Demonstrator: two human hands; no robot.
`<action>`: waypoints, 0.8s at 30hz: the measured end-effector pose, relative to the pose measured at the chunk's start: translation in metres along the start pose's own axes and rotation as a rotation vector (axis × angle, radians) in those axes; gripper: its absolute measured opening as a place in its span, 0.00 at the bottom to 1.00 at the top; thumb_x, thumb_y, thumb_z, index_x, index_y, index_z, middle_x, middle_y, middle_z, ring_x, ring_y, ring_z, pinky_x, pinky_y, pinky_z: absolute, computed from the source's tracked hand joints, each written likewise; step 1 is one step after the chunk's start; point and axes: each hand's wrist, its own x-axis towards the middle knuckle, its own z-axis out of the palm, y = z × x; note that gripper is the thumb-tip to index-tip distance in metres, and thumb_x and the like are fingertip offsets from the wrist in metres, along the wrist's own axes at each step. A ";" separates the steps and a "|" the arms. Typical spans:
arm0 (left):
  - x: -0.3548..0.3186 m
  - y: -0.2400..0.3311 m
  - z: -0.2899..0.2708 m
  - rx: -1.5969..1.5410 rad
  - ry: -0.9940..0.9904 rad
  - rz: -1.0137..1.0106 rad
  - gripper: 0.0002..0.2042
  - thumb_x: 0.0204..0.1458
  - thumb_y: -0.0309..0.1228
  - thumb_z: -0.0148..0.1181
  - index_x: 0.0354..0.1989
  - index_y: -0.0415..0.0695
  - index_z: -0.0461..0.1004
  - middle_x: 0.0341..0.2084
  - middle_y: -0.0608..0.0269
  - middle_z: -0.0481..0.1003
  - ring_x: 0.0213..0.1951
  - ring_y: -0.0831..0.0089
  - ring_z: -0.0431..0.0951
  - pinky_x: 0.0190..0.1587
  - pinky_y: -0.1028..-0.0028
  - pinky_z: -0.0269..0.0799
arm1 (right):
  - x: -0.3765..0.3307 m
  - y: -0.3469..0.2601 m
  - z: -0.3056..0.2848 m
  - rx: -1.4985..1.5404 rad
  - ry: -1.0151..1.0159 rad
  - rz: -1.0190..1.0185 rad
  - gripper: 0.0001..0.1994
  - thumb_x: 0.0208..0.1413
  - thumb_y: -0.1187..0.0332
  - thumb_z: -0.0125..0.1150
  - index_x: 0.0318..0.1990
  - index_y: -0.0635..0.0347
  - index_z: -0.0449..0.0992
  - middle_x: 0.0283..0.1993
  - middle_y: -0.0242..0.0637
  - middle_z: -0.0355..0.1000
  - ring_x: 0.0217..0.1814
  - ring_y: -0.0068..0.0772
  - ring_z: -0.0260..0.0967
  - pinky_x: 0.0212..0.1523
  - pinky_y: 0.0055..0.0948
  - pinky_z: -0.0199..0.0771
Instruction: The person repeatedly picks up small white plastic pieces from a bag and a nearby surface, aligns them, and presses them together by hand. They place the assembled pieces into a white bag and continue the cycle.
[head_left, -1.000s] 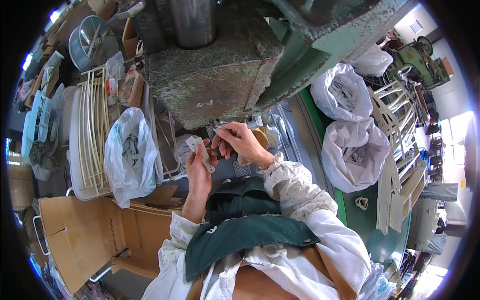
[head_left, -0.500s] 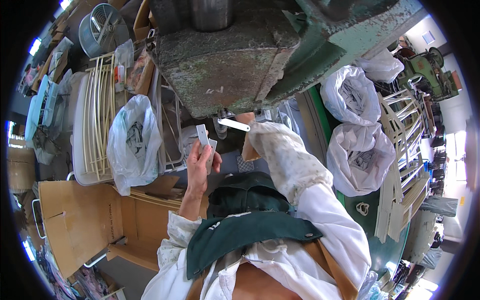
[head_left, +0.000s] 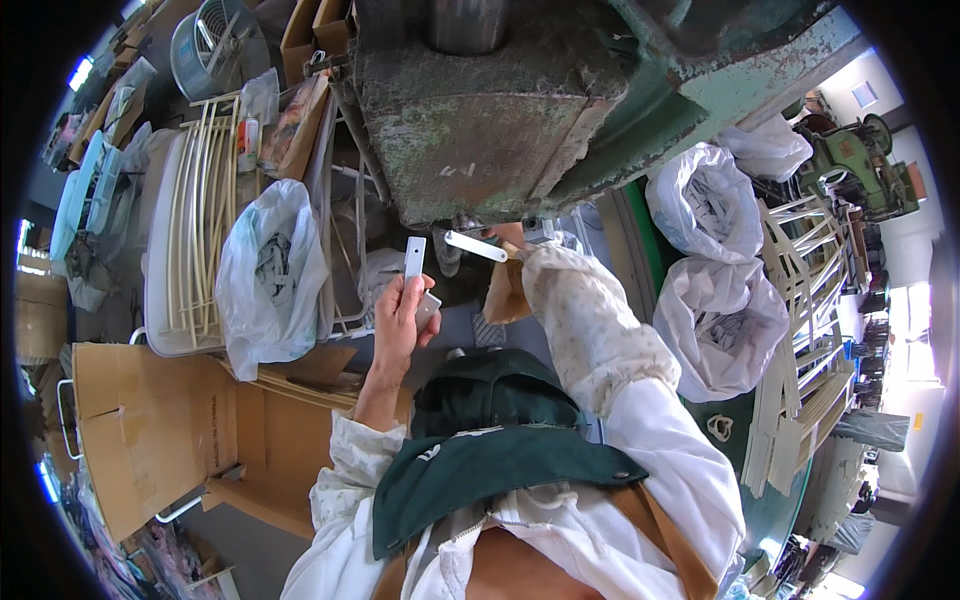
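Two pale strips were held: the right hand (head_left: pixel 510 245) pinched one (head_left: pixel 475 246) pointing left under the press (head_left: pixel 480 120), the left hand's (head_left: pixel 400 320) fingers clamped another (head_left: pixel 414 258) upright just beside it.

Overall light: bright, even daylight mixed with indoor light; colours read clearly.
Light sources: a blown-out window (head_left: pixel 915 355) at the right rim; small blue-white lamps glow at the left rim.
Glare: the white plastic bags (head_left: pixel 715 300) and the white sleeve (head_left: pixel 590 330) are near overexposed; their folds wash out.
Shadows: deep shade under the rusty press block (head_left: pixel 480 120); the space beneath it is dark and hard to read.
Distortion: strong fisheye; straight edges bow toward the rim, inside a black circular border.
Sharpness: centre crisp; things near the rim small, squeezed and soft.
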 end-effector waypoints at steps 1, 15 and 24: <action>0.000 -0.001 0.000 0.011 -0.006 0.004 0.13 0.63 0.39 0.42 0.35 0.42 0.68 0.09 0.64 0.66 0.07 0.81 0.60 0.10 0.83 0.50 | -0.012 -0.016 0.002 0.084 -0.019 0.021 0.10 0.60 0.72 0.49 0.46 0.67 0.71 0.46 0.42 0.72 0.44 0.35 0.71 0.46 0.30 0.73; -0.001 -0.006 -0.001 -0.049 0.005 -0.033 0.13 0.62 0.39 0.45 0.34 0.43 0.68 0.10 0.64 0.67 0.10 0.82 0.62 0.12 0.83 0.51 | -0.050 -0.089 0.024 0.200 0.032 0.090 0.10 0.57 0.78 0.52 0.47 0.70 0.71 0.44 0.45 0.74 0.43 0.37 0.75 0.43 0.27 0.77; -0.002 -0.002 0.004 -0.022 -0.007 0.010 0.12 0.62 0.38 0.44 0.34 0.42 0.68 0.12 0.62 0.69 0.10 0.82 0.62 0.13 0.84 0.53 | -0.038 -0.038 0.012 -0.360 0.107 -0.013 0.10 0.44 0.82 0.60 0.37 0.68 0.73 0.31 0.41 0.75 0.34 0.36 0.75 0.33 0.30 0.74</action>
